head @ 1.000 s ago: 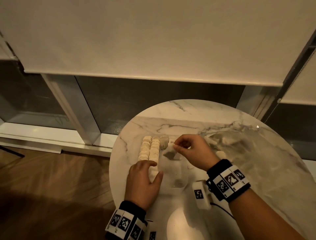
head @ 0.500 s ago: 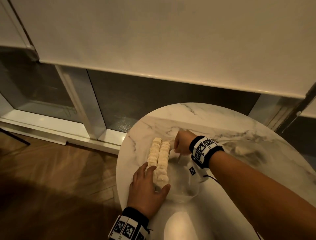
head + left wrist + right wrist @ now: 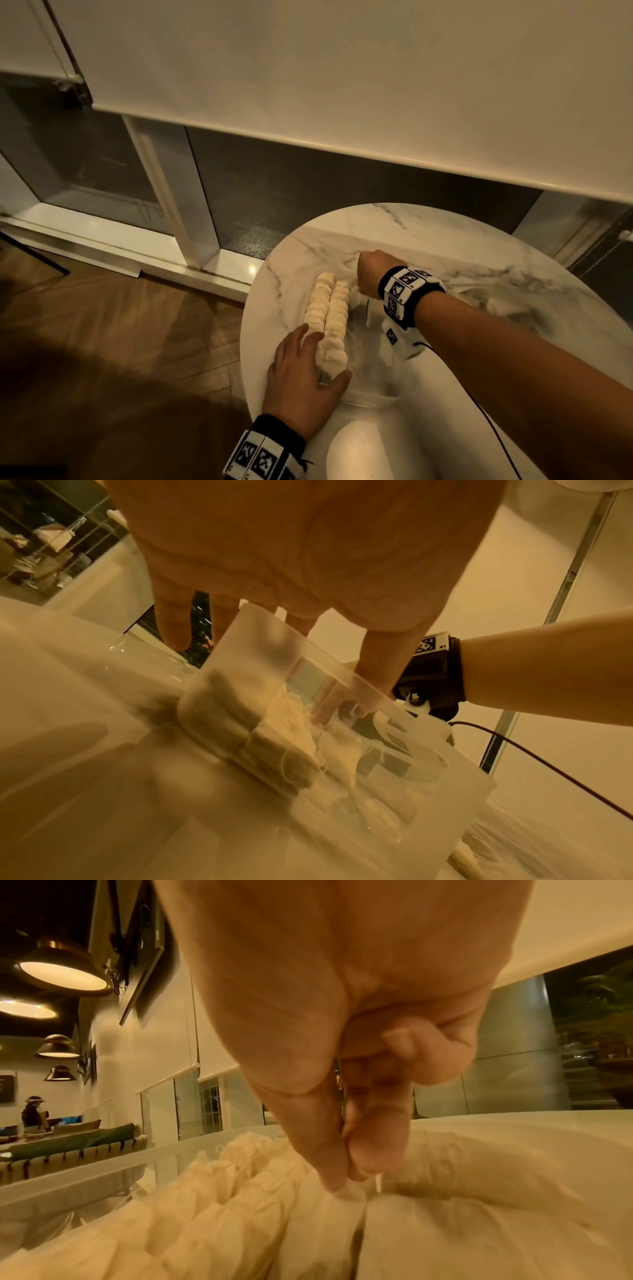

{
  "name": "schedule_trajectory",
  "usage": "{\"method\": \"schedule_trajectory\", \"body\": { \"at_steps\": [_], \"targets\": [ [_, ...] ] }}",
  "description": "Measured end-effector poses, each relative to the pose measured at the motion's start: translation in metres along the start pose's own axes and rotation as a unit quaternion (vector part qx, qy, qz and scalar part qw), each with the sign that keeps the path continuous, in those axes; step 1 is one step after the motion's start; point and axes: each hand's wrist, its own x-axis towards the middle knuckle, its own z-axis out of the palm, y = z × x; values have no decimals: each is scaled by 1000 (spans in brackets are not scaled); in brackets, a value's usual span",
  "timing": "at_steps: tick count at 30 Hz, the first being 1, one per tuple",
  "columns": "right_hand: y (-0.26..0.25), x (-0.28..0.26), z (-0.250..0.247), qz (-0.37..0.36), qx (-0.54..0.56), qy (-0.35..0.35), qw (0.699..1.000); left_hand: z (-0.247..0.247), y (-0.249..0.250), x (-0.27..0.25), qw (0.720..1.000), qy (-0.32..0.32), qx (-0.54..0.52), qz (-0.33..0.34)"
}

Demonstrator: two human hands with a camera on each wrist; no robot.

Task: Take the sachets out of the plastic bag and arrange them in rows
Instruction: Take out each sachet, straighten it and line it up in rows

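Soft sachets lined up in a clear tub, centre of the head view

Left hand [image 3: 301, 377] lies flat-fingered against the frosted plastic tub [image 3: 428, 750]; sachets [image 3: 330, 315] look light, limp, papery, best pinched at the top; right hand [image 3: 346, 1164] pinches one at the rows' far end, on the marble surface [image 3: 428, 233].
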Motion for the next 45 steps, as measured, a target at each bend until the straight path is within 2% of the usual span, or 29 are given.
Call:
{"method": "schedule_trajectory", "body": {
  "at_steps": [9, 13, 15, 20, 24, 26, 29, 31, 34, 36, 37, 38, 40, 43, 45],
  "targets": [
    [2, -1, -2, 29, 34, 21, 999, 0, 0, 0, 1000, -4, 0, 2],
    [5, -4, -8, 39, 83, 16, 996, 0, 0, 0, 1000, -6, 6, 1],
    [5, -8, -13, 37, 102, -7, 994, 0, 1, 1, 1000, -6, 5, 1],
    [-2, -24, -12, -15, 137, -132, 982, 2, 1, 1, 1000, -7, 3, 3],
    [-1, -30, -8, -31, 141, -130, 981, 2, 0, 1, 1000, -13, 3, 0],
    [5, -35, -10, -41, 191, -113, 974, 1, 0, 0, 1000, -17, 6, -2],
    [20, -47, -17, -46, 331, -53, 941, -1, 0, -1, 999, -31, 17, -5],
    [38, -61, -20, -22, 428, 32, 903, -1, 2, -2, 999, -43, 22, -9],
    [72, -81, -12, 57, 539, 148, 827, 0, 3, -4, 998, -59, 16, -18],
    [97, -89, 3, 130, 578, 180, 786, 0, 4, -4, 998, -65, 0, -25],
    [108, -91, 13, 160, 582, 175, 778, 0, 3, -4, 997, -64, -7, -28],
    [117, -94, 23, 185, 578, 155, 780, -1, 4, -4, 997, -64, -11, -30],
    [130, -98, 45, 207, 543, 76, 810, -1, 5, -3, 997, -62, -12, -34],
    [130, -102, 68, 184, 449, -50, 873, -1, 7, -2, 997, -62, -14, -47],
    [125, -100, 76, 162, 391, -70, 903, 1, 8, -2, 996, -66, -11, -55]
  ]
}}
